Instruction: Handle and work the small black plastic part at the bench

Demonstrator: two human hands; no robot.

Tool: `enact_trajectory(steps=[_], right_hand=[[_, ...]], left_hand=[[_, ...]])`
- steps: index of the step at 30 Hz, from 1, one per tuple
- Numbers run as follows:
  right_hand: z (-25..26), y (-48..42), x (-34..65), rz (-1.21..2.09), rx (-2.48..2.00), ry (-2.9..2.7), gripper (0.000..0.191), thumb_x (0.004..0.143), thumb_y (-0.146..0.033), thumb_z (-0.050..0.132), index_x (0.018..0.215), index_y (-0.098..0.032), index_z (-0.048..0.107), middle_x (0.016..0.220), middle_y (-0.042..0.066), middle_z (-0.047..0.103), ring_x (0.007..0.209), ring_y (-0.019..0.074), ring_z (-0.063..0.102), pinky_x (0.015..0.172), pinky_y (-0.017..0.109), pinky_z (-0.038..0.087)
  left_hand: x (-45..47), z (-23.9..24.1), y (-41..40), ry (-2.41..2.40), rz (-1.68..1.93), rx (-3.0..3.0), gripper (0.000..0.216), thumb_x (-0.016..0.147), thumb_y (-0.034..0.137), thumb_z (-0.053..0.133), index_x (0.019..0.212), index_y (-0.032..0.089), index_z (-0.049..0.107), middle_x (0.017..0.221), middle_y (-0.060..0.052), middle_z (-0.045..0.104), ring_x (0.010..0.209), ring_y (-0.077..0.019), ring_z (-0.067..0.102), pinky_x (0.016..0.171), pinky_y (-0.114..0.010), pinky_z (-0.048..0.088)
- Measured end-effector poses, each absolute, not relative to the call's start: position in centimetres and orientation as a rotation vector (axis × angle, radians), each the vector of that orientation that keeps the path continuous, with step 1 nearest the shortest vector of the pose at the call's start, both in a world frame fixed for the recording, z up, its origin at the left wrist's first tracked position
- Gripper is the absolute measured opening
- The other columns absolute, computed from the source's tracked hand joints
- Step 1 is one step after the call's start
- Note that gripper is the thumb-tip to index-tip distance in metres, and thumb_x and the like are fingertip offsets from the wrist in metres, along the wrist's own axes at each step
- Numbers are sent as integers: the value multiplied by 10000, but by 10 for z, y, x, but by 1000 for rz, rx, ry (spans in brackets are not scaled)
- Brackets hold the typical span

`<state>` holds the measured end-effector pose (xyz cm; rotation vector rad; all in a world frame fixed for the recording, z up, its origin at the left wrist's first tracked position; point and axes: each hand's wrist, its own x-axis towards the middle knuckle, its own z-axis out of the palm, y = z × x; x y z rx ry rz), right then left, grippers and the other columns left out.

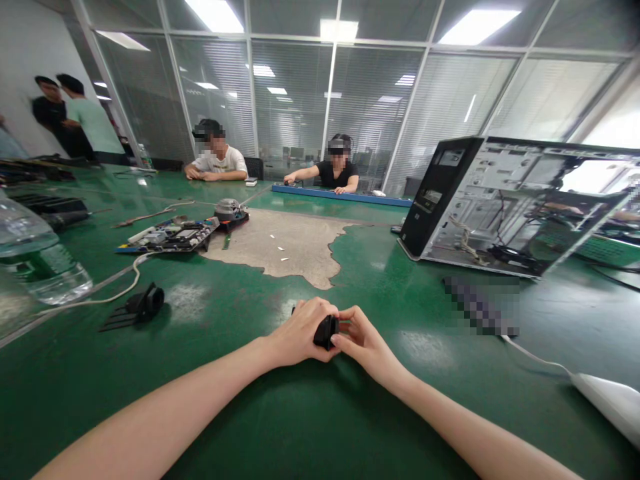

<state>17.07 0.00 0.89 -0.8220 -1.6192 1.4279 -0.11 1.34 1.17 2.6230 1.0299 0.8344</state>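
Both my hands meet low over the green table (300, 427), just in front of me. My left hand (300, 332) is curled round a small black part (325, 331), its fingers closed over the top. My right hand (364, 340) pinches the same black part from the right side with thumb and fingertips. Most of the part is hidden between the fingers. A worn grey patch (280, 250) in the table's surface lies just beyond my hands.
An open computer case (505, 200) lies on its side at the right. A circuit board (170, 237), a round fan part (230, 212), a black plug (145, 303) on a white cable and a water bottle (35, 257) are at the left. Two people sit across the table; two stand far left.
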Motion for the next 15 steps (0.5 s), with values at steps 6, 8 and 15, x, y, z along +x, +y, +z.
enact_trajectory(steps=[6,8,15], right_hand=[[7,1,171,1417,-803,-1604,250,747,-355,598,865,-226,419,869,-5,540,856,144,555,758,301,453],[6,3,170,1375,-844,-1608,233,761,-375,572,860,-220,430,858,-2,538,823,142,551,734,295,451],[8,3,171,1395,-850,-1639,250,745,-335,595,893,-212,436,898,16,543,866,156,554,794,333,444]], left_hand=[[0,11,15,1025,855,2621,478,651,310,621,1039,225,355,1049,-41,475,962,-208,459,795,-326,318],[0,10,15,1027,858,2617,480,644,321,628,1029,222,359,1033,-39,476,953,-208,459,791,-327,320],[0,10,15,1046,848,2610,480,640,311,620,1028,216,355,1002,-37,473,917,-203,465,777,-329,324]])
